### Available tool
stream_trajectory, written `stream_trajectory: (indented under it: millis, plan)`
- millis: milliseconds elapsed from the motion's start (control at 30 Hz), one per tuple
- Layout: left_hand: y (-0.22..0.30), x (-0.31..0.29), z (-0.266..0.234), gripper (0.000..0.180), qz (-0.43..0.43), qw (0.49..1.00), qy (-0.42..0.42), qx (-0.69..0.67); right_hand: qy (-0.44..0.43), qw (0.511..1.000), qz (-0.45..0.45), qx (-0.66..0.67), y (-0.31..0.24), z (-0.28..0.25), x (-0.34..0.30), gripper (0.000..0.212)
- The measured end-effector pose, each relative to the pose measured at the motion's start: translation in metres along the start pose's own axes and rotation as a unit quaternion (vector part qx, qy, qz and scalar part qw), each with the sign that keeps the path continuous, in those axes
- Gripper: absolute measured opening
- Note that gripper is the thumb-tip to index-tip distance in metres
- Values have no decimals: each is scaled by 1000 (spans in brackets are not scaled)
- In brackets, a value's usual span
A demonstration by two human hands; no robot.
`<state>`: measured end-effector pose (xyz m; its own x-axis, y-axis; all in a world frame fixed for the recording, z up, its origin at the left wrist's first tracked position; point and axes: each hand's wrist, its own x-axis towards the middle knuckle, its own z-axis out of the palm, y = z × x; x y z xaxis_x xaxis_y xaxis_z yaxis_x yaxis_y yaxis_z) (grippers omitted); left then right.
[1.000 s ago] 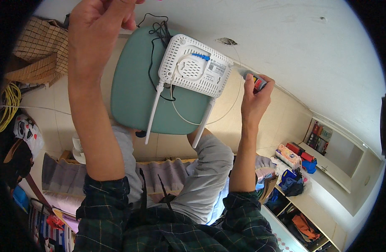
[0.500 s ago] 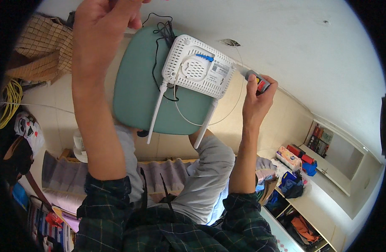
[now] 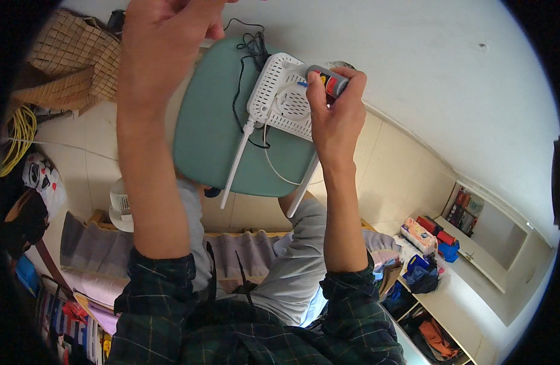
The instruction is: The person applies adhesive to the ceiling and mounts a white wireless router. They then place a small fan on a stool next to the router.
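A white router (image 3: 281, 106) with two long antennas lies face down on a teal stool seat (image 3: 210, 134). Black and white cables trail from it. My right hand (image 3: 336, 118) is over the router's right side, closed around a small grey tube (image 3: 326, 79) with a red and yellow label. Raised near the top edge, my left hand (image 3: 164, 45) has its fingers bunched; what they pinch is cut off by the frame.
A woven straw mat (image 3: 58, 64) lies at the upper left beside yellow cable coils (image 3: 18, 131). A white fan (image 3: 123, 207) stands on the tiled floor below the stool. Low shelves with colourful boxes (image 3: 426, 234) sit at the right.
My right hand has moved left with the tube, from beside the router's right edge to over the router. The left hand stays raised.
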<state>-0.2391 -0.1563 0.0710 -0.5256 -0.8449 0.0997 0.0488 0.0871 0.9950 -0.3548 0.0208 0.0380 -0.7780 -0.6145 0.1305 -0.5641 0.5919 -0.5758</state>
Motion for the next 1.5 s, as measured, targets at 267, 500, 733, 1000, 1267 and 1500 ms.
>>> stream_trajectory:
  millis: [267, 500, 733, 1000, 1267, 1500]
  plan:
    - [-4, 2, -4, 31, 27, 999, -5, -34, -3, 1000, 12, -3, -2, -4, 0, 38]
    - [-1, 0, -3, 31, 35, 999, -4, -27, -4, 1000, 4, 4, -5, -4, 2, 38]
    - [-1, 0, -2, 31, 29, 999, -3, -33, -12, 1000, 7, 0, -6, -4, 3, 39]
    - [-4, 2, -3, 32, 23, 999, -16, -30, -16, 1000, -6, -7, -4, -3, 4, 39]
    - [1, 1, 3, 29, -63, 994, -78, 40, -10, 1000, 6, 11, -2, -3, 1, 36]
    - [-33, -2, 6, 24, -61, 973, -214, 58, -53, 785, 291, 545, 26, -6, -15, 27]
